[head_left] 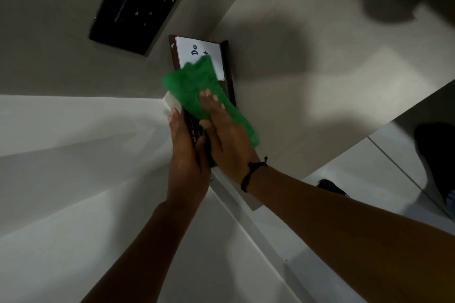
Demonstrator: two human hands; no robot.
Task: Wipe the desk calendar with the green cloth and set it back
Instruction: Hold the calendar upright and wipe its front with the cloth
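Observation:
The desk calendar (197, 51) is a dark brown stand with a white sheet bearing black lettering, in the middle of the view above the pale desk (320, 86). My left hand (187, 155) grips its near end from the left side. My right hand (226, 138) lies flat on the green cloth (197, 83) and presses it against the calendar's face. The cloth covers the calendar's middle, and its lower end hangs out past my right hand. A black cord bracelet circles my right wrist.
A black rectangular device (142, 0) lies at the upper left on the grey surface. White panels and a ledge (73, 155) fill the lower left. A dark shape (433, 162) stands on the floor at the right edge. Strong shadows fall across the desk.

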